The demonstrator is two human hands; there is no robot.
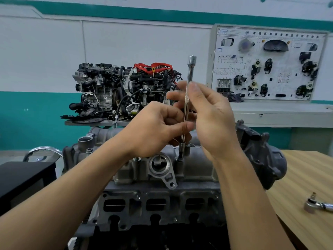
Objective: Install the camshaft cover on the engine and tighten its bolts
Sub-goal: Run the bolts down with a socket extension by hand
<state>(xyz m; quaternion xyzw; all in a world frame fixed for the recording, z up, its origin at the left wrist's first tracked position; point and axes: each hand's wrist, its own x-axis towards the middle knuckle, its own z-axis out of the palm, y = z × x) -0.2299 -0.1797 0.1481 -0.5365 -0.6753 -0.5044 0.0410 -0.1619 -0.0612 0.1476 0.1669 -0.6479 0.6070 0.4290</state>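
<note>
Left of the grey cast-metal engine (155, 204) in the foreground sits a black box-shaped case (23, 179), with a curved chrome tube (43, 149) just behind it. Behind the engine, well apart from it, two dark assembled engines with red and black hoses (124, 91) stand on a grey shelf.

On top of the engine lies the pale grey aluminium camshaft cover (194, 168), seated along the head. Above the cover the left hand (153, 130) has its fingers curled round the lower part of a long chrome extension bar (189, 74), the thumb laid across it. The bar stands nearly upright, with a wider socket end at its top and its lower tip down in a raised boss on the cover. The bolt under the tip cannot be made out. The right hand (212, 120) pinches the bar's knurled middle between thumb and fingertips, the palm turned toward the camera.

Right of the engine is a light wooden worktop (306, 177), on which a chrome ratchet wrench (313, 204) lies near the frame edge. Behind and to the right of the engine a white training board with mounted car parts (270, 64) hangs on the wall.
</note>
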